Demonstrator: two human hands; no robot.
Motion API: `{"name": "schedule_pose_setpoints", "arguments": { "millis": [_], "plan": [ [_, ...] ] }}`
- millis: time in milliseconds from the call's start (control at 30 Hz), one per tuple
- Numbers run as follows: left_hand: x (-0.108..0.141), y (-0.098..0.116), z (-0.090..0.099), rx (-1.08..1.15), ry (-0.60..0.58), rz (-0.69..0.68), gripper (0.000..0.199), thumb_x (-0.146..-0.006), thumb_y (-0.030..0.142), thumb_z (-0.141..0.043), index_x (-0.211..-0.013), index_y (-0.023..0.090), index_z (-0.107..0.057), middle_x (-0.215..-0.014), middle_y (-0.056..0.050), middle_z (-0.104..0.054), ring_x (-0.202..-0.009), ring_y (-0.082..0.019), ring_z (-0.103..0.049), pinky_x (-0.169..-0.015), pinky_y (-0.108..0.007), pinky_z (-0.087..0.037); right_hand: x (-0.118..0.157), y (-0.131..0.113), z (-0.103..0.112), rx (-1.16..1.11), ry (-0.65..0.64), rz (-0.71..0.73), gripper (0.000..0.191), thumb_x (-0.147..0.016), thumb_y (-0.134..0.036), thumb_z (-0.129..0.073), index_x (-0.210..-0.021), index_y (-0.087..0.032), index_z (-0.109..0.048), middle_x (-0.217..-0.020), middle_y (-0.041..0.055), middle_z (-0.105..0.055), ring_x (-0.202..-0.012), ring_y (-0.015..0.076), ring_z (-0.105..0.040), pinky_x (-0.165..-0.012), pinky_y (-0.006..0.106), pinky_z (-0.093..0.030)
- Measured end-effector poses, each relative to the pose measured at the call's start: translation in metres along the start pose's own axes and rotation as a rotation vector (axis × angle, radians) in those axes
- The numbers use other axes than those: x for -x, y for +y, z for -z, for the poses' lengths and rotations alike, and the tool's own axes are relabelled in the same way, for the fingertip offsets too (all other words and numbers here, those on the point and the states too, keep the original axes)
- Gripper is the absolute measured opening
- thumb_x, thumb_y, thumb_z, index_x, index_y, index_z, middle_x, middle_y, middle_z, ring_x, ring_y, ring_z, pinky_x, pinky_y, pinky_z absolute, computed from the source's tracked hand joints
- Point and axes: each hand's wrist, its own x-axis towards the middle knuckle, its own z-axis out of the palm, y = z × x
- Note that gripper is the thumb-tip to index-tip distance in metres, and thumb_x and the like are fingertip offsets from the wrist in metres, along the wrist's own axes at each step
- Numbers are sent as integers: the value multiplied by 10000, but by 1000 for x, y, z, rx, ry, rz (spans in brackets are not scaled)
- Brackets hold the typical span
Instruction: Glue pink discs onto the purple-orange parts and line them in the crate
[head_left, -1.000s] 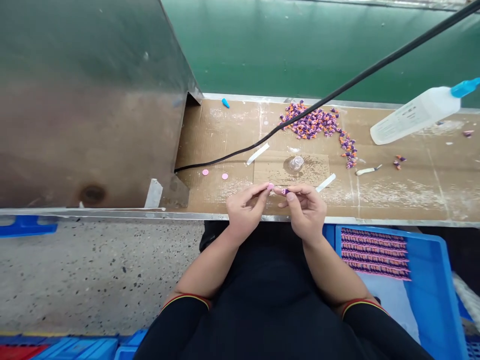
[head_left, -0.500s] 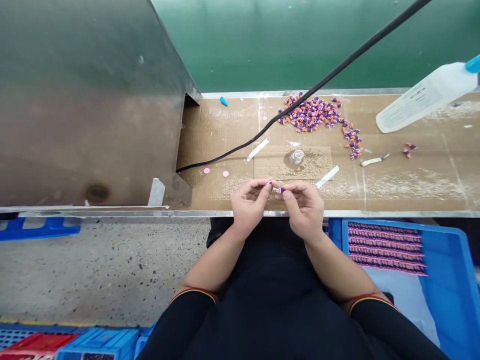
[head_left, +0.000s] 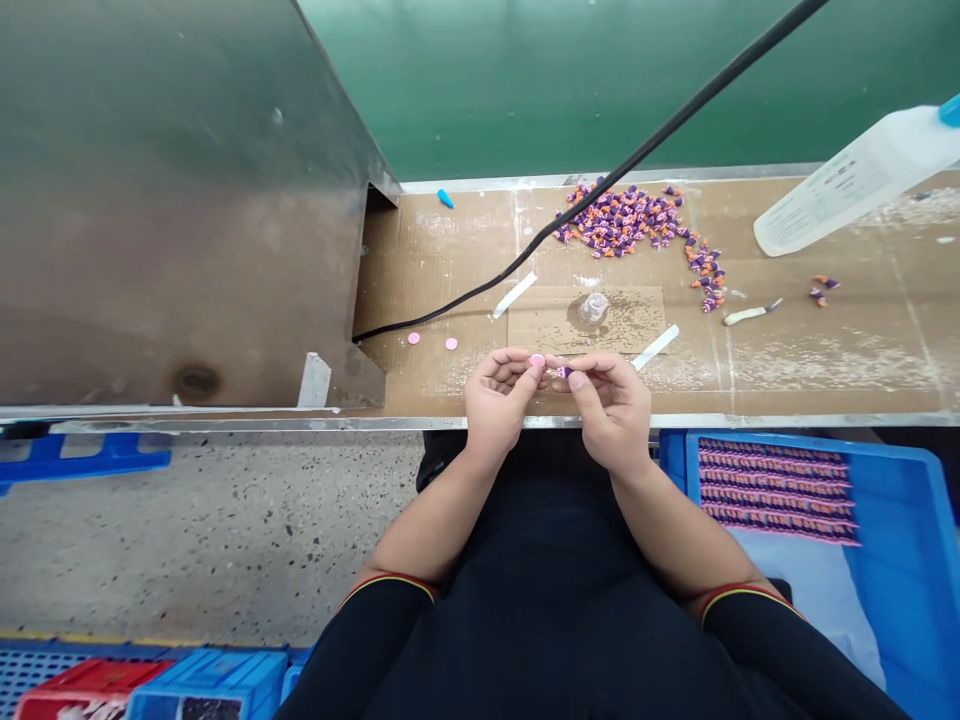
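I'm pinching a pink disc (head_left: 537, 360) between the thumb and forefinger of my left hand (head_left: 495, 405), and my right hand (head_left: 611, 410) is gripping a small purple piece (head_left: 562, 372) the same way, both hands curled and closed on their pieces. I'm holding them low over the cardboard (head_left: 435, 385), near its front edge, just beside each other; I can't tell whether they're touching. I'm judging this a fitting step, and the next move calls for lining the two up squarely. Beyond my hands, I'm seeing a heap of purple-and-orange pieces (head_left: 622, 215), two loose pink discs (head_left: 451, 343), a clear bottle (head_left: 593, 308), and, to my right, a blue crate (head_left: 892, 560) holding rows of pieces (head_left: 776, 490).
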Motion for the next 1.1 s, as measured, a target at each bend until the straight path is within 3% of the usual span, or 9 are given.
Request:
{"name": "schedule_pose_setpoints", "arguments": {
  "millis": [167,333,433,533,767,900,1100],
  "plan": [
    [5,4,-3,-67,-28,-83,417,-745,575,-1002,-898,210,-869,-887,-69,-859,-780,-188,-834,-790,-312,-730,0,0,2,7,-21,-36,227,-1092,-499,-707,-1087,-272,-716,-1077,58,-851,-1029,240,-856,-875,374,-752],
    [5,10,-2,50,-59,65,403,-685,564,-1041,-853,230,-891,-840,-60,-851,-719,-151,-809,-735,-247,-709,-1,3,2,31,4,-14,204,-1087,-468,-716,-1086,-266,-741,-1091,64,-860,-960,229,-859,-880,384,-749],
    [5,15,-3,163,-54,148,411,-608,534,-1085,-815,238,-888,-807,-51,-843,-712,-130,-798,-718,-200,-687,0,3,0,89,39,58,118,-1057,-376,-762,-1094,-266,-782,-1108,65,-858,-1036,235,-851,-905,376,-735],
    [7,19,-6,205,-61,167,388,-598,510,-1095,-801,252,-889,-806,-42,-844,-710,-118,-793,-717,-181,-681,1,2,-2,129,45,108,102,-1029,-287,-783,-1125,-278,-815,-1092,51,-855,-993,223,-845,-864,365,-729],
    [16,17,-8,105,-31,23,385,-684,582,-1040,-870,273,-906,-882,-58,-865,-740,-157,-815,-750,-255,-720,-2,-3,-6,318,119,322,135,-1011,-213,-763,-1076,-308,-833,-1025,37,-871,-899,223,-839,-761,390,-726],
    [19,13,-5,55,-34,-27,376,-734,593,-1009,-910,277,-907,-940,-68,-874,-812,-198,-842,-811,-329,-747,-3,-4,-5,358,114,325,113,-1006,-225,-765,-1054,-302,-831,-1028,45,-874,-895,238,-845,-776,425,-731],
    [22,11,-4,-10,-56,-129,248,-856,517,-948,-976,303,-910,-996,-60,-880,-865,-183,-856,-844,-279,-734,-3,-5,-6,302,117,365,194,-984,-154,-798,-1091,-312,-835,-1052,34,-873,-912,224,-848,-803,395,-734]
  ]
}}
